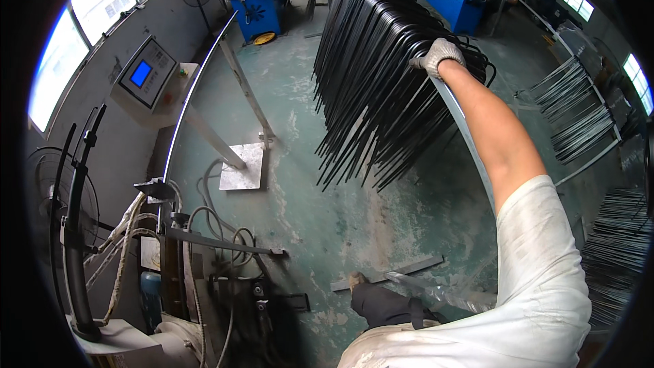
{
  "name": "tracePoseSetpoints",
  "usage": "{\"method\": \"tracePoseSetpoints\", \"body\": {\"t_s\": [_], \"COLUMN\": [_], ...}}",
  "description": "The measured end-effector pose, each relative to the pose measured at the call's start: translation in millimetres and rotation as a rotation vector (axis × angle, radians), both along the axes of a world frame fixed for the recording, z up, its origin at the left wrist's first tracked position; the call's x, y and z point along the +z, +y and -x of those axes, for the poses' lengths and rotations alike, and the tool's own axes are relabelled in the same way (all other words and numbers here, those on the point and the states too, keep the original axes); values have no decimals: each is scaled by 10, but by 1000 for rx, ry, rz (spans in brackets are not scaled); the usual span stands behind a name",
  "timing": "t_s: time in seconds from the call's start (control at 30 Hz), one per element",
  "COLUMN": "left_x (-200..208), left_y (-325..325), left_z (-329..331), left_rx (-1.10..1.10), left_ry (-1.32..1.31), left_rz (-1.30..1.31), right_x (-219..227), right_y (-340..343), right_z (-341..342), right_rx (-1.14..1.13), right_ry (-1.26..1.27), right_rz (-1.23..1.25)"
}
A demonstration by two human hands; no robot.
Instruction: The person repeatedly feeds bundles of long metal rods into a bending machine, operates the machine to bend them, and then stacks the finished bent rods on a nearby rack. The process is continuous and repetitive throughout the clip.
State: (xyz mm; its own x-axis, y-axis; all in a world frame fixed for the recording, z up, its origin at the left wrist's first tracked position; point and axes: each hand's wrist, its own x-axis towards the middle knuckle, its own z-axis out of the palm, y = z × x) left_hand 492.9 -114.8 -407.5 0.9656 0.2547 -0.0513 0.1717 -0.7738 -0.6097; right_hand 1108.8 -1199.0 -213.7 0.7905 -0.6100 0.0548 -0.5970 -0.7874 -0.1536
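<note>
My right hand [439,58], in a pale knitted glove, reaches out to the near end of a long row of black bent tubes [381,48]. Its fingers curl over the top bend of the nearest tube; the palm side is hidden. The tubes hang side by side over a rack, their straight legs slanting down toward the floor. Just below the hand, a grey metal bar [470,133] of the rack curves down past my forearm. My left hand does not show.
At left stand a control box [145,73] with a blue screen and a machine with hoses [129,245]. A metal stand rests on a square floor plate [244,167]. Thin rods [572,109] hang on a rack at right. Blue workbenches [446,0] are farther off. A flat bar [409,269] lies by my foot.
</note>
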Motion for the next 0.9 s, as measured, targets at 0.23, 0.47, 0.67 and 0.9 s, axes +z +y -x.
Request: {"method": "tracePoseSetpoints", "body": {"t_s": [0.23,0.47,0.67,0.9], "left_x": [695,333,-898,-302], "left_y": [-1382,-1691,-3117,-5356], "left_z": [-757,-1403,-3122,-6376], "left_rx": [1107,913,662,-367], "left_ry": [-739,-401,-310,-200], "left_rz": [1047,637,1134,1290], "right_x": [4,35,-49,-21], "right_y": [-324,-465,-738,-939], "right_z": [-1077,-2203,-3216,-4228], "right_rx": [25,4,-79,-87], "right_ry": [-19,9,-17,-68], "right_rz": [-2,27,-20,-69]}}
